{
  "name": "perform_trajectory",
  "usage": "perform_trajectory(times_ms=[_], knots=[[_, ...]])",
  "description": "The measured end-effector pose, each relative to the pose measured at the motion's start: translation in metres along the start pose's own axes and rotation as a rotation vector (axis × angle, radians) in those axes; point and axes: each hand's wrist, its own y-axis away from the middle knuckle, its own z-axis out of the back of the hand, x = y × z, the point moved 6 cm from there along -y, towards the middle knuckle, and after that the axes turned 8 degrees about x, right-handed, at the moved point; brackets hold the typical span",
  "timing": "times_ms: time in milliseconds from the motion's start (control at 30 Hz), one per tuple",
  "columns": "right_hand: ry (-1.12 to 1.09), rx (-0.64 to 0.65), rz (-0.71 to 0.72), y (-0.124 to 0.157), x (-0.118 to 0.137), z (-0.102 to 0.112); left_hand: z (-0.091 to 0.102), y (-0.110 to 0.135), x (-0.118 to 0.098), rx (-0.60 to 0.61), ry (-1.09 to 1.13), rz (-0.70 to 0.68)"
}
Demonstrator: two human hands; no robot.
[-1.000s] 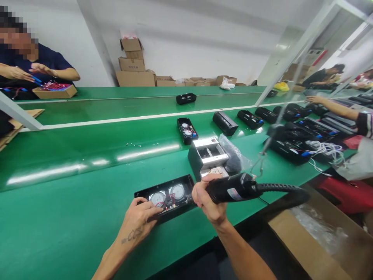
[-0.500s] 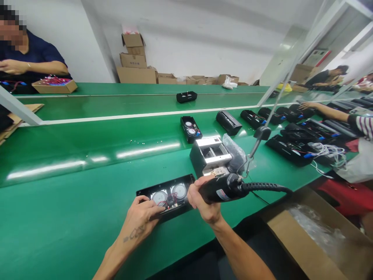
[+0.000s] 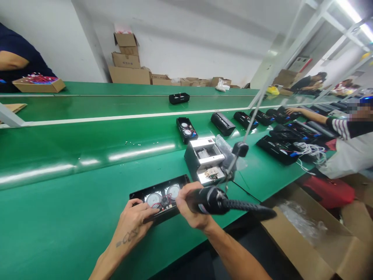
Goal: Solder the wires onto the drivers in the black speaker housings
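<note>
An open black speaker case with two round drivers and red wires lies on the near edge of the green bench. My left hand rests on its front left edge, fingers curled over the rim. My right hand is wrapped round a black electric screwdriver, which hangs from a cord and points down at the case's right end. The screwdriver's black cable trails off to the right.
A grey metal screw feeder stands just behind the case, a plastic bag beside it. More black speaker cases lie along the conveyor. A co-worker's arm reaches in at right; another person sits at far left. An open cardboard box sits at lower right.
My right hand has brought the screwdriver down and left, closer to the case's right end. The view has shifted slightly right; my left hand stays on the case.
</note>
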Motion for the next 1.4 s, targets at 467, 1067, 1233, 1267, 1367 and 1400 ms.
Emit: perform_trajectory(times_ms=[467,1067,1233,1267,1367,1400], knots=[[0.058,-0.498,0.031,-0.042,-0.012,0.14,0.001,-0.012,-0.014,-0.183,-0.07,0.037],[-0.366,0.083,0.072,-0.021,0.009,-0.046,-0.011,-0.017,-0.014,-0.008,0.091,0.266],[-0.348,0.081,-0.003,-0.023,-0.004,-0.053,-0.011,-0.018,-0.014,-0.002,0.097,0.275],[-0.337,0.071,-0.013,-0.023,-0.009,-0.054,-0.01,-0.018,-0.014,-0.009,0.101,0.272],[-0.306,0.046,-0.004,-0.02,-0.016,-0.058,-0.011,-0.018,-0.013,-0.024,0.114,0.26],[-0.294,0.056,0.004,-0.02,-0.016,-0.059,-0.012,-0.018,-0.012,-0.028,0.12,0.256]])
